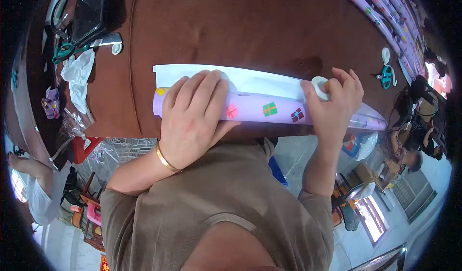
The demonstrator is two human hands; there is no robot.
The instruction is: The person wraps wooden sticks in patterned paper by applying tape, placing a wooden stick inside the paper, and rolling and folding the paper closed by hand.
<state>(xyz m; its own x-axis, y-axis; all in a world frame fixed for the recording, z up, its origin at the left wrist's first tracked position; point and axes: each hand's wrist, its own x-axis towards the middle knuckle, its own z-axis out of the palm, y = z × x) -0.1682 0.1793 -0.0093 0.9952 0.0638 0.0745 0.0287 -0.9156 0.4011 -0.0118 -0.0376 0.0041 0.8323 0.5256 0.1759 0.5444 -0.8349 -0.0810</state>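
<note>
A long roll of lilac gift wrapping paper (250,106), printed with coloured presents, lies across the near table edge. Its white inner side (260,81) shows as a strip along the far side. My left hand (192,112) grips the roll near its left end, fingers over the top and thumb along the near side. A bracelet (164,159) circles that wrist. Toward the right end, my right hand (337,97) is closed on a white roll of tape (319,86), held against the paper. Whether a tape strip is stuck down is hidden.
Several finished-looking wrapping paper rolls (380,20) lie at the far right. A teal tape cutter (386,73) stands near them. At left are a black case (90,13), green-handled scissors (65,49), a small tape roll (116,48) and crumpled white plastic (78,73). Other people sit around.
</note>
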